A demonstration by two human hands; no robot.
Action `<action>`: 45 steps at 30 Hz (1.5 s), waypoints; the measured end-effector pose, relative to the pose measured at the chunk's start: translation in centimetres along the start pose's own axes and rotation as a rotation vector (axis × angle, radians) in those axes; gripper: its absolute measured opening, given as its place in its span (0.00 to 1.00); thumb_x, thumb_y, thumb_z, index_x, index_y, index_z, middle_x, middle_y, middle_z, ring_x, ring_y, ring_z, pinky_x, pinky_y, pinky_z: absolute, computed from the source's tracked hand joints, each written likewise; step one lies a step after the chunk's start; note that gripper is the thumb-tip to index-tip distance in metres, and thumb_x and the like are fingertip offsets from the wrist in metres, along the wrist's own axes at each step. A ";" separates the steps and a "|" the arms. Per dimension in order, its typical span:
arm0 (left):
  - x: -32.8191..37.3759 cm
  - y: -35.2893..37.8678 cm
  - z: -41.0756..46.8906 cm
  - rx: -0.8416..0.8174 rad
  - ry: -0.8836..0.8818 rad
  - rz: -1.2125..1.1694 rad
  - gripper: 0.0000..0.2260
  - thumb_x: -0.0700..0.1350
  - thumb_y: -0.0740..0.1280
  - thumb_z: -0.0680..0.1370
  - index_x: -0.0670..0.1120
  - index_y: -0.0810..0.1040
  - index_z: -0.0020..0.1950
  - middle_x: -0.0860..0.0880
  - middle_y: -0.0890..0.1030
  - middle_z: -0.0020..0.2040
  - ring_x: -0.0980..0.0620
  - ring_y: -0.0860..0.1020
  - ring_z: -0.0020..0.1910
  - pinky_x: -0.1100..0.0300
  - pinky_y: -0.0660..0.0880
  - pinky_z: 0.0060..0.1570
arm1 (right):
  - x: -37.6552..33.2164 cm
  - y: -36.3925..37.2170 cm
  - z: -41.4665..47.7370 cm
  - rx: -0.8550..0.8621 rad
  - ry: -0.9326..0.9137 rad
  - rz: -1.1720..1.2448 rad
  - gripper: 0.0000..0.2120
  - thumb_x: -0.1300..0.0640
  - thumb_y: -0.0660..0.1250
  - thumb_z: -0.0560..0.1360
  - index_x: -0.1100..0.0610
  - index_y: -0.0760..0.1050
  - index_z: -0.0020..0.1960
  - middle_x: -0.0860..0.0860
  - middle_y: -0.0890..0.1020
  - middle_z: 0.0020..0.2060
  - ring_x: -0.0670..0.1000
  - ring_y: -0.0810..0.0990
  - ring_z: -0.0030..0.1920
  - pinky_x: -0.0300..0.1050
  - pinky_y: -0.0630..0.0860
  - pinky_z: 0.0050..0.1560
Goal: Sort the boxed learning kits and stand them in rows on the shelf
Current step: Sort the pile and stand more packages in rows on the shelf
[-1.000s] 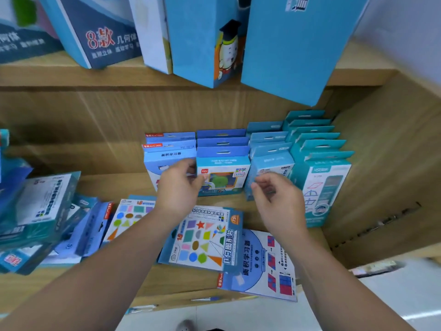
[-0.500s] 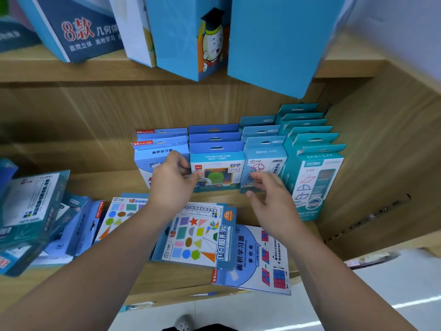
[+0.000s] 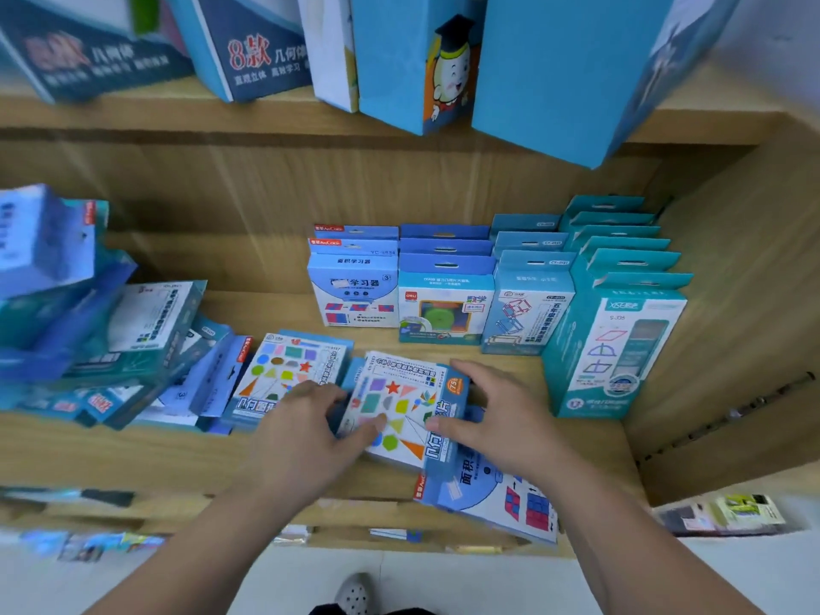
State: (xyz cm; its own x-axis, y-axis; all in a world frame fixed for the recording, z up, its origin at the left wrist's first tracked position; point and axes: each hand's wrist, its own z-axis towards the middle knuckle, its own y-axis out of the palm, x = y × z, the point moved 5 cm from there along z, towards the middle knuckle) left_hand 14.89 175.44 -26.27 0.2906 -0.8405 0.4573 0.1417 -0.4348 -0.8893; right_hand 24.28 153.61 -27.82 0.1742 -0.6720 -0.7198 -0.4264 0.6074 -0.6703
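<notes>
Shelf (image 3: 133,454), left end: unsorted pile (image 3: 111,348) lay jumbled. Front centre: left hand (image 3: 301,437) and right hand (image 3: 497,419) gripped flat shape kit (image 3: 399,406) by its sides, area kit (image 3: 501,503) partly beneath. Right back corner: four rows (image 3: 446,304) stood sorted. Judged roughly half left.

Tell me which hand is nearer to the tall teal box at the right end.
Right. The right hand, on the flat shapes box, lies just left of the tall teal box; the left hand is farther left, at that flat box's other edge.
</notes>
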 end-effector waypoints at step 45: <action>-7.9 -12.6 7.6 0.276 -0.071 -0.530 0.17 0.48 0.73 0.76 0.59 0.65 0.54 0.63 0.81 0.44 0.55 0.83 0.44 0.47 0.81 0.43 | -8.9 4.9 5.2 0.198 -0.073 0.012 0.19 0.45 0.75 0.72 0.44 0.76 0.60 0.37 0.77 0.56 0.38 0.74 0.57 0.26 0.66 0.50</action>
State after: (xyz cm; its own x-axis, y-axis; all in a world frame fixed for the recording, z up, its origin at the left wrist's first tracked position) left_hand 18.04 189.99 -18.70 0.1743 -0.5041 0.8459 0.5219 -0.6811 -0.5135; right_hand 25.26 164.79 -25.66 0.2372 -0.6357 -0.7346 -0.2476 0.6917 -0.6784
